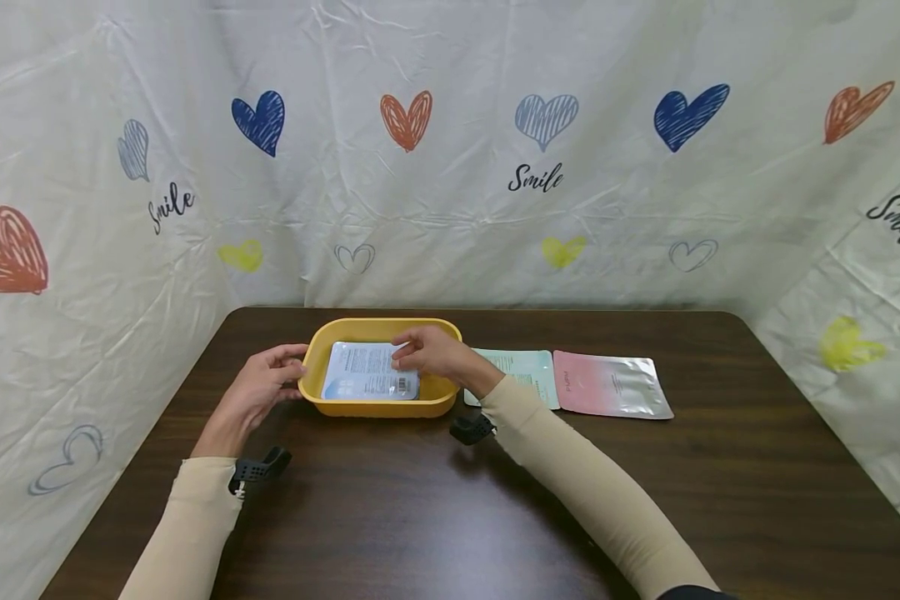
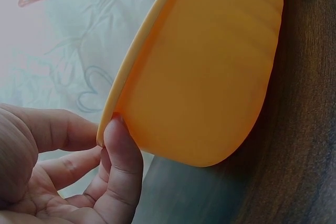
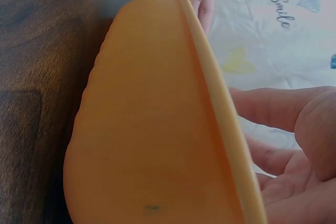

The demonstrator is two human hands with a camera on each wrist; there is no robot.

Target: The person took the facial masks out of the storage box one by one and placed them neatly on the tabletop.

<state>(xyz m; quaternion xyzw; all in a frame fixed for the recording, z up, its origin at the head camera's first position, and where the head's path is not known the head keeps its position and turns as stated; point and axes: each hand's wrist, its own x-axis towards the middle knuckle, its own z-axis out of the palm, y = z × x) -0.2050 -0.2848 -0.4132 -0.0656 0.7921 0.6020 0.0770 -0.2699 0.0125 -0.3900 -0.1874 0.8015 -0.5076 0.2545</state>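
A yellow plastic basin [image 1: 382,409] stands near the far edge of the table. My left hand [image 1: 266,379] pinches its left rim, the thumb outside the wall [image 2: 199,72] and a finger on the other side. Inside the basin lies a light-blue sheet-mask packet [image 1: 363,371], printed side up. My right hand [image 1: 438,357] reaches over the right side of the basin, its fingertips over the packet's right part with a gap between thumb and fingers. From the right wrist, the hand [image 3: 286,156] shows loosely bent behind the rim, which hides the packet.
Right of the basin, a mint-green packet [image 1: 521,367] lies on the brown table [image 1: 390,500], partly covered by the right arm. Beside it is a pink and silver packet [image 1: 611,385]. A white curtain [image 1: 465,250] with printed hearts hangs behind the table.
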